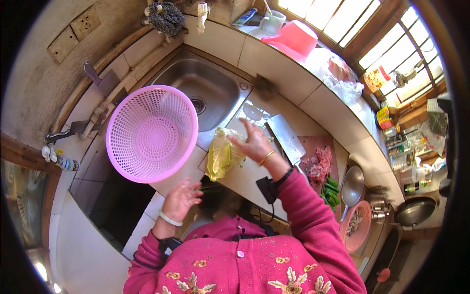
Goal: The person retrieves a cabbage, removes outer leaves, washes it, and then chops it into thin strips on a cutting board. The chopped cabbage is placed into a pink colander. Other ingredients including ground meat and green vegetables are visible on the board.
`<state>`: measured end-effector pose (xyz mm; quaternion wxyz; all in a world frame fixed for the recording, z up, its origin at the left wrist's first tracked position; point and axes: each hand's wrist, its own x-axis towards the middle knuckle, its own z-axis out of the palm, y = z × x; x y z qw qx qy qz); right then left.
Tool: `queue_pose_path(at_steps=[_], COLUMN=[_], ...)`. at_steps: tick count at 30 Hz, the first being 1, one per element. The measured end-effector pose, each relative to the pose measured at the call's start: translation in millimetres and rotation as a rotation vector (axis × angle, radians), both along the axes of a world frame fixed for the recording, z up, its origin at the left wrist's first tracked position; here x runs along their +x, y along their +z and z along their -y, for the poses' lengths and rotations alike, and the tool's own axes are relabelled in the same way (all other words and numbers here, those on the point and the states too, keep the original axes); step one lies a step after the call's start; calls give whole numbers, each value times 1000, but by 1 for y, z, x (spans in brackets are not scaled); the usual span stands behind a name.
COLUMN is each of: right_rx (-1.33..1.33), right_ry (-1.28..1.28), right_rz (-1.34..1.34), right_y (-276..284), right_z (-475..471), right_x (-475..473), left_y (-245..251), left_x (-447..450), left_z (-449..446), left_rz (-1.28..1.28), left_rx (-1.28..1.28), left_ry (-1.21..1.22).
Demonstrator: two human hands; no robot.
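A head of leafy cabbage [222, 156] lies on the tiled counter beside the sink's front corner. Over its right side is my right hand [255, 141], fingers spread, thumb at the leaves; whether it touches them I cannot tell. Nothing is in my left hand [183, 200], which hovers with fingers apart in front of the counter edge, below a pink plastic colander [158, 137]. That colander looks empty and overlaps the left side of the steel sink [216, 81]. Just right of my right hand a cleaver [286, 136] lies flat, partly hidden by my forearm.
Chopped raw meat [320, 165] and green peppers [331, 193] lie on a reddish board [308, 143] at right. Beyond are a metal ladle [352, 187] and a pink basket [358, 228]. A tap [202, 18] juts above the sink. Knives [102, 79] hang on the left wall.
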<state>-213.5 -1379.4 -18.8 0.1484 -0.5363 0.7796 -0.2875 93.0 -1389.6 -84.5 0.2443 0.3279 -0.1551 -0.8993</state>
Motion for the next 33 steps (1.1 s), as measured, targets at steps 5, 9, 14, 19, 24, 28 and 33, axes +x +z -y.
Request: queue_pose_path(at_steps=[5, 9, 14, 19, 24, 28, 33], right_rx=[255, -44, -44, -30, -131, 16, 234], right_ry=[132, 219, 220, 326, 190, 170, 173], right_rz=[214, 302, 619, 302, 234, 117, -31], right_y=[-7, -13, -10, 1, -9, -6, 12], right_z=[-12, -65, -104, -109, -81, -64, -59], right_x=[-5, -19, -32, -45, -26, -7, 4], left_y=[1, 5, 17, 19, -6, -17, -6], left_x=[-54, -77, -93, -103, -113, -121, -118], left_z=[-10, -9, -23, -22, -16, -18, -30], left_rz=[-5, -47, 218, 471, 545, 633, 564], left_rx=[74, 153, -59, -355, -734, -964, -588], left_ry=[-289, -337, -323, -244, -238, -319, -337])
